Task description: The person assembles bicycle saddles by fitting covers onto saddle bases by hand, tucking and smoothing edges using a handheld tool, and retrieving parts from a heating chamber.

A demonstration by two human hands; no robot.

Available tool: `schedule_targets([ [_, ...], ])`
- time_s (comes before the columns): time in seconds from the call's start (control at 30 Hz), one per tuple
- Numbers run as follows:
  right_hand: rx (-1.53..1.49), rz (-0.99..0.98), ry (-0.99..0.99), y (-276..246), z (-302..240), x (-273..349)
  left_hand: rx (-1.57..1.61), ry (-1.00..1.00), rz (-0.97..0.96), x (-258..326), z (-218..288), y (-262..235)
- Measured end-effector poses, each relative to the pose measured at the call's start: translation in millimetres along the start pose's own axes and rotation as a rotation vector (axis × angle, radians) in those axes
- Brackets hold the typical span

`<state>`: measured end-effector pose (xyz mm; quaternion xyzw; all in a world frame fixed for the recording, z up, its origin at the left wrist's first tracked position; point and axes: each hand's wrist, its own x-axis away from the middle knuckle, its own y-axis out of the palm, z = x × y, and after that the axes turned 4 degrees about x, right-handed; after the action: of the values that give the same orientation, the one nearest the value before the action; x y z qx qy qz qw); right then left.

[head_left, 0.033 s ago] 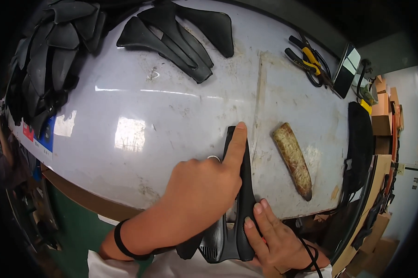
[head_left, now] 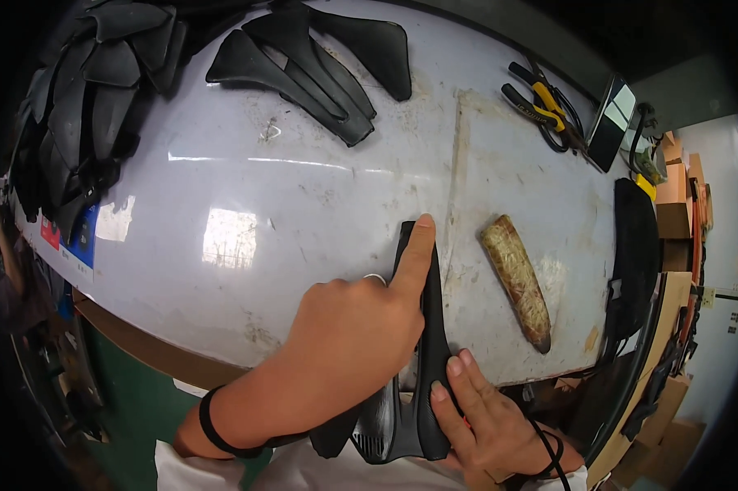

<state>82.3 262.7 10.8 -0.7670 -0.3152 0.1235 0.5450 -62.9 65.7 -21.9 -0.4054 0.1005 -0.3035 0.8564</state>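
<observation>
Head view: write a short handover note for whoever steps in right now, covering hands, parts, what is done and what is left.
Left hand lies on the black saddle shell, forefinger stretched along its narrow nose.
Right hand steadies the shell's wide rear end at the table edge.
Brown worn block lies to the right, untouched.
More black shells lie at the far side; a heap at far left.
Pliers far right.
Done: one shell laid flat, held. Left: cannot tell.
</observation>
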Motion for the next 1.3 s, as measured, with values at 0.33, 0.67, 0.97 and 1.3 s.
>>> schedule_targets([
  [0.33,-0.107,0.234,-0.002,23,6,6,0.379,0.023,-0.495,73,12,-65],
  [0.67,-0.041,0.316,0.042,25,8,-1,0.474,0.541,-0.486,60,9,-56],
  [0.97,-0.11,0.383,0.055,30,10,-15,0.538,0.421,-0.231,67,8,-37],
  [1.3,-0.124,0.379,0.058,26,12,-15,0.544,0.038,-0.068,85,8,-44],
])
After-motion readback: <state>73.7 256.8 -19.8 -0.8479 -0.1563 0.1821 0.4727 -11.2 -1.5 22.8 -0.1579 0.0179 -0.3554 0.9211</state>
